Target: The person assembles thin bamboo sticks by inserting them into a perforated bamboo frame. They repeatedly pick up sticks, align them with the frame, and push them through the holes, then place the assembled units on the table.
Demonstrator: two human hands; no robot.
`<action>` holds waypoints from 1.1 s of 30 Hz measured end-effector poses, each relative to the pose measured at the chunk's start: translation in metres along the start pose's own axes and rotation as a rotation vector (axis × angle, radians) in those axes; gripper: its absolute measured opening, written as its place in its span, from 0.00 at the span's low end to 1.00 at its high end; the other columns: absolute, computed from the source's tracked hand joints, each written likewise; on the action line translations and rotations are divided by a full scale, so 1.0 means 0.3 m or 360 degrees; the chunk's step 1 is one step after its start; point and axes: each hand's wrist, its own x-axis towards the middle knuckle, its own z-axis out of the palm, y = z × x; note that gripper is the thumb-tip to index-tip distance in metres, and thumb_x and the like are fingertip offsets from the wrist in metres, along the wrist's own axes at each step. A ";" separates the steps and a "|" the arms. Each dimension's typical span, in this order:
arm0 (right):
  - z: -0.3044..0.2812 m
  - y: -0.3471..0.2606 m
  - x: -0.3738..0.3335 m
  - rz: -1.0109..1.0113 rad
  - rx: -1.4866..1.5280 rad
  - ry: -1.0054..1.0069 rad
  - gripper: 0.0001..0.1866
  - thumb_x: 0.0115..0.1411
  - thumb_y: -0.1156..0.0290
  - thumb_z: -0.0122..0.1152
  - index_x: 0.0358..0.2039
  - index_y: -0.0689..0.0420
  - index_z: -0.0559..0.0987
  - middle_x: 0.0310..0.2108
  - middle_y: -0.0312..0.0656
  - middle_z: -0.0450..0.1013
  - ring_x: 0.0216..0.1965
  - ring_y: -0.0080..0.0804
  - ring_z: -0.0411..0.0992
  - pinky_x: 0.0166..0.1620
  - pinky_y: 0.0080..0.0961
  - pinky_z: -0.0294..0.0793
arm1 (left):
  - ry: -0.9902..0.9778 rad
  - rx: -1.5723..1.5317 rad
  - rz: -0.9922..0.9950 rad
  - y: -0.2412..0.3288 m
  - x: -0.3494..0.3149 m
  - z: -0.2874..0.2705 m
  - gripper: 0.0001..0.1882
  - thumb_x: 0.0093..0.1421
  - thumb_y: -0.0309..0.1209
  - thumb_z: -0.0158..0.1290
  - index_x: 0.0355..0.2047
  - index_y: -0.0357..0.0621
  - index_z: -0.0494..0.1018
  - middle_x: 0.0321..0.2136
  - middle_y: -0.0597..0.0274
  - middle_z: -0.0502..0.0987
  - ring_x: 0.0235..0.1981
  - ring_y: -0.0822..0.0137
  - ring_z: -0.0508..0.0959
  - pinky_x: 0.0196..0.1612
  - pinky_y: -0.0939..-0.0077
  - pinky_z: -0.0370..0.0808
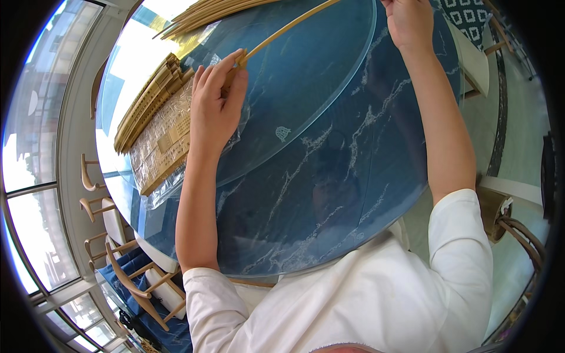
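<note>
Stick (288,27) over open glass (318,59), rim (355,69) nearby

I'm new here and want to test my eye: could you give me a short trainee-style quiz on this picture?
1. True or false: the left hand holds the stick.
2. Where are the brown strips?
A) Left of the left hand
B) Right of the left hand
C) Between the two hands
3. Which hand does the picture's top edge cut off?

Key: 1. True, by its near end. 2. A. 3. The right hand.
</note>
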 end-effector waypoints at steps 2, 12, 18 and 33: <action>0.014 -0.007 -0.011 -0.0043 -0.0045 -0.0038 0.15 0.76 0.61 0.62 0.31 0.53 0.75 0.24 0.33 0.71 0.27 0.23 0.72 0.37 0.24 0.77 | 0.0005 0.0063 0.0061 0.000 0.003 -0.001 0.15 0.75 0.34 0.58 0.56 0.39 0.81 0.39 0.60 0.80 0.39 0.64 0.78 0.45 0.71 0.75; 0.016 -0.012 -0.015 -0.0095 -0.0026 -0.0107 0.15 0.76 0.62 0.61 0.31 0.54 0.76 0.24 0.33 0.71 0.27 0.22 0.72 0.36 0.24 0.76 | 0.0067 0.0037 0.0005 0.009 0.009 -0.003 0.12 0.74 0.35 0.56 0.43 0.42 0.84 0.34 0.61 0.85 0.38 0.59 0.85 0.77 0.45 0.55; 0.019 -0.013 -0.011 -0.0131 -0.0056 -0.0071 0.16 0.76 0.62 0.61 0.31 0.55 0.76 0.23 0.34 0.71 0.25 0.22 0.71 0.34 0.23 0.74 | 0.0255 0.0402 0.0333 0.010 0.001 0.021 0.08 0.70 0.32 0.60 0.41 0.46 0.86 0.39 0.64 0.88 0.41 0.63 0.86 0.75 0.44 0.59; 0.047 -0.043 -0.038 -0.0242 -0.0148 -0.0056 0.17 0.76 0.60 0.62 0.30 0.54 0.76 0.23 0.34 0.72 0.26 0.21 0.72 0.33 0.20 0.72 | 0.0367 0.0551 0.0297 0.028 0.000 0.027 0.08 0.68 0.30 0.61 0.43 0.43 0.87 0.29 0.61 0.87 0.31 0.64 0.86 0.67 0.56 0.72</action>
